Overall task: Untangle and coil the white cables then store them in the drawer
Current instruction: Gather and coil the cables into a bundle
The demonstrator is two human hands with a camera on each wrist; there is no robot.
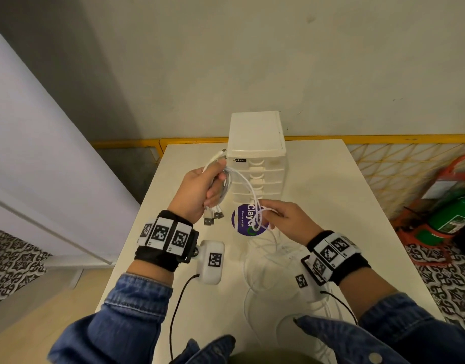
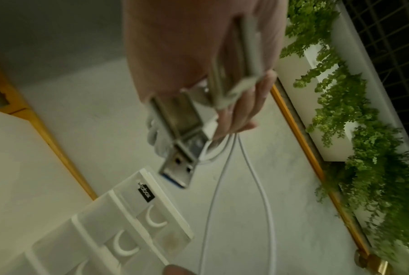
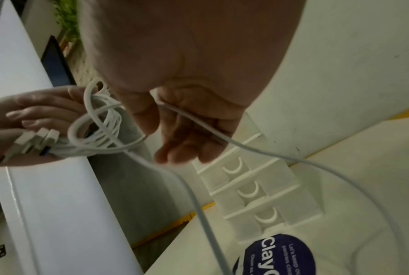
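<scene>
Meanwhile the drawer unit (image 1: 257, 164) stands with every drawer closed; left hand (image 1: 197, 191) grips bundled white cables (image 1: 227, 179), right hand (image 1: 286, 219) pinches one strand.

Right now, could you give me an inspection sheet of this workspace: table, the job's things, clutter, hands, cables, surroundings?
Surface: white table, loose white cable loops lying on it near the person.
Job's things: drawer unit at the far edge, every drawer visible is closed; cable bundle held above the table.
Clutter: round purple sticker in front of the drawers.
Hands: left hand grips the bundle, USB plugs hanging below it; right hand pinches one strand running from the bundle.
Cables: partly coiled in the left hand, the rest slack on the table; thin black leads from the wrist cameras.
Surroundings: yellow mesh fence, green cylinder on the floor at right, patterned floor tiles.
</scene>
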